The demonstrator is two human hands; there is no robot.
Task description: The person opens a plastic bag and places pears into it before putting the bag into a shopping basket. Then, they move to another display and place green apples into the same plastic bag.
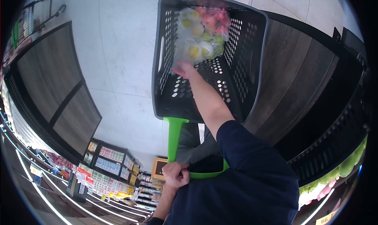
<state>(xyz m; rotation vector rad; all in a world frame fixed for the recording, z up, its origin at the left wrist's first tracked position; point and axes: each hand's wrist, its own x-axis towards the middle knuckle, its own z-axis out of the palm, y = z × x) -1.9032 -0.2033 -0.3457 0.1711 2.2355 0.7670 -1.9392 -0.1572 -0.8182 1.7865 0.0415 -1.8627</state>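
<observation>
A black perforated basket holds clear plastic bags of fruit. One bag shows yellow-green round fruit in white foam netting, green fruit lies beside it, and a bag of red fruit sits at the far end. My right hand reaches into the basket, its fingers closed on the near left edge of the clear bag. Lower down, my left hand is wrapped round the corner of the green handle attached to the basket.
Dark wood-look panels stand on the left, and another panelled display runs close along the basket's right side. Shelves of packaged goods are at lower left. Green produce lines the lower right. Pale floor shows left of the basket.
</observation>
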